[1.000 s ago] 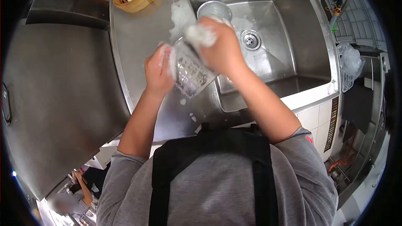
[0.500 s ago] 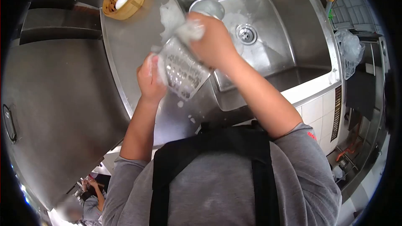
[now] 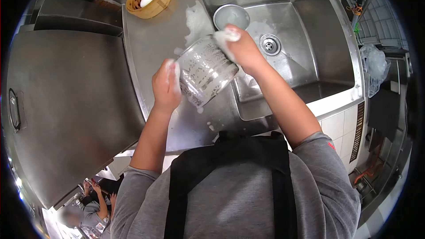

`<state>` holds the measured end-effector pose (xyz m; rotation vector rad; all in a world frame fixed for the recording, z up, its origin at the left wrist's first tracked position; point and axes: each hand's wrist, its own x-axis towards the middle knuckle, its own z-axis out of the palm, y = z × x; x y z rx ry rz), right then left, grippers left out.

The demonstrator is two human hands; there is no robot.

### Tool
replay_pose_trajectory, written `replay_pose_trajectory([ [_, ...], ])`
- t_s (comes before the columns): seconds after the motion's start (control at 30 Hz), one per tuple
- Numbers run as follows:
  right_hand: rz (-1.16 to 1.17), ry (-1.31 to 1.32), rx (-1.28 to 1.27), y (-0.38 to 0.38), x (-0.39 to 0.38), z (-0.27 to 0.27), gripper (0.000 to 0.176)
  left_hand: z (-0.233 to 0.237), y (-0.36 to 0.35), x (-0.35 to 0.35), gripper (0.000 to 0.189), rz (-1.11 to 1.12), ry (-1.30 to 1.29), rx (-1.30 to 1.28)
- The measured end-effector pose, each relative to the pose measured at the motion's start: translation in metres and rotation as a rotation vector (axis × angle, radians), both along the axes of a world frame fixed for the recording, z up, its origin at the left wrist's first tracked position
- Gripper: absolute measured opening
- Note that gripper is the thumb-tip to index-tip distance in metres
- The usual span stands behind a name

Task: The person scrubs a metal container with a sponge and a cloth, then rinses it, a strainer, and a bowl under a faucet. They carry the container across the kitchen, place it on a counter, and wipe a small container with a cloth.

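A clear, wet container streaked with suds is tilted between my two hands, over the counter beside the sink. My left hand, foam on its fingers, grips its left side. At the upper right my right hand is closed over the rim, with white foam covering the fingertips. Part of the rim is hidden behind that hand and the foam. Just beyond my right hand, a round metal bowl of cloudy liquid sits in the sink's corner.
The steel sink with its drain lies to the right. Foam spreads on the counter. A bamboo steamer basket holding a white egg-shaped object stands at the back left. Another person is at lower left.
The container has turned in my hands, showing more of its side. My right hand has moved from across it to its upper right rim. The whole view has shifted slightly.
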<state>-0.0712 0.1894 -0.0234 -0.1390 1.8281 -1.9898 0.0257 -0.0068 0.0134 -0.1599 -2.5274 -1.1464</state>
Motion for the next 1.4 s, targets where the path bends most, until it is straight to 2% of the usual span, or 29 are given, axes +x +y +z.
replay_pose_trajectory([
  [0.03,0.002,-0.006,0.000,-0.010,0.012,0.023,0.007,0.007,0.006,0.001,0.019,0.042,-0.098,-0.007],
  [0.1,-0.189,1.188,0.590,-0.029,0.033,0.060,0.006,0.001,0.002,0.000,0.019,0.025,-0.105,0.034],
  [0.13,-0.194,1.189,0.593,-0.027,0.024,0.046,0.006,-0.002,0.001,-0.002,0.020,0.001,-0.107,0.073],
  [0.2,-0.063,0.393,0.270,-0.020,0.000,0.016,0.020,-0.006,0.000,-0.001,0.023,0.008,-0.117,0.098],
  [0.23,-0.068,0.393,0.272,-0.019,0.000,0.009,0.020,-0.007,-0.001,0.002,0.027,0.027,-0.134,0.121],
  [0.3,-0.027,0.127,0.078,-0.014,-0.004,0.001,0.026,-0.007,-0.005,0.000,0.027,0.005,-0.129,0.141],
  [0.33,-0.031,0.387,0.259,-0.017,0.008,0.030,0.028,-0.011,-0.006,0.002,0.027,0.002,-0.133,0.159],
  [0.37,-0.020,0.355,0.250,-0.023,0.020,0.036,0.028,-0.011,-0.008,0.007,0.027,0.014,-0.164,0.153],
  [0.43,-0.190,1.080,0.476,-0.026,0.029,0.043,0.012,-0.009,-0.003,-0.003,0.021,0.038,-0.138,0.087],
  [0.47,-0.186,0.754,0.369,-0.017,0.023,0.030,0.015,-0.010,-0.002,-0.001,0.021,0.035,-0.134,0.087],
  [0.5,-0.195,0.772,0.368,-0.007,0.007,0.009,0.015,-0.012,-0.002,-0.004,0.021,0.027,-0.093,0.095],
  [0.57,0.060,-0.464,-0.380,0.010,-0.016,-0.031,0.027,-0.011,0.000,-0.009,0.020,0.012,-0.060,0.104],
  [0.6,-0.005,-0.305,-0.254,0.008,-0.011,-0.023,0.029,-0.009,0.001,-0.012,0.020,-0.004,-0.065,0.090],
  [0.63,-0.001,-0.332,-0.256,0.006,0.005,0.001,0.029,-0.009,0.001,-0.010,0.019,-0.010,-0.082,0.075],
  [0.7,0.041,0.735,0.560,0.005,0.033,0.052,0.024,-0.007,0.004,-0.012,0.019,0.006,-0.106,0.063],
  [0.83,-0.143,0.935,0.530,0.013,0.038,0.025,0.029,-0.011,0.006,-0.015,0.019,-0.010,-0.107,0.110],
  [0.87,-0.099,0.259,0.106,0.025,0.022,0.005,0.032,-0.010,0.007,-0.016,0.019,-0.020,-0.103,0.107],
  [0.9,-0.050,-0.416,-0.323,0.030,0.015,0.012,0.035,-0.009,0.008,-0.017,0.020,-0.010,-0.083,0.077],
  [0.93,-0.152,-0.346,-0.155,0.027,0.021,0.015,0.033,-0.009,0.009,-0.019,0.021,-0.002,-0.065,0.043],
  [0.97,-0.160,-0.349,-0.162,0.027,0.029,0.018,0.033,-0.010,0.010,-0.022,0.021,-0.011,-0.067,0.036],
  [1.03,-0.088,0.525,0.420,0.021,0.059,0.050,0.024,-0.010,0.009,-0.011,0.025,0.035,-0.090,0.093],
  [1.07,-0.082,0.886,0.563,0.015,0.065,0.055,0.019,-0.013,0.009,-0.009,0.025,0.030,-0.101,0.088],
  [1.1,-0.089,0.883,0.564,0.018,0.065,0.049,0.019,-0.014,0.010,-0.008,0.028,0.039,-0.079,0.104],
  [1.2,-0.161,0.065,-0.015,0.029,0.054,0.002,0.007,-0.029,0.006,0.001,0.032,0.046,0.014,0.201],
  [1.23,-0.168,0.074,-0.016,0.031,0.050,-0.013,0.007,-0.046,-0.002,0.008,0.033,0.048,0.071,0.282],
  [1.27,-0.235,-0.220,-0.230,0.034,0.049,-0.025,0.006,-0.076,-0.015,0.020,0.035,0.119,0.054,0.415],
  [1.3,-0.292,-0.511,-0.446,0.036,0.049,-0.029,0.005,-0.070,-0.009,0.021,0.035,0.115,0.063,0.416],
  [1.37,-0.242,-0.436,-0.433,0.041,0.046,-0.033,0.005,-0.059,0.004,0.020,0.034,0.053,0.093,0.388],
  [1.4,-0.199,-0.378,-0.418,0.039,0.043,-0.023,0.005,-0.049,-0.009,0.015,0.034,-0.082,0.144,0.155],
])
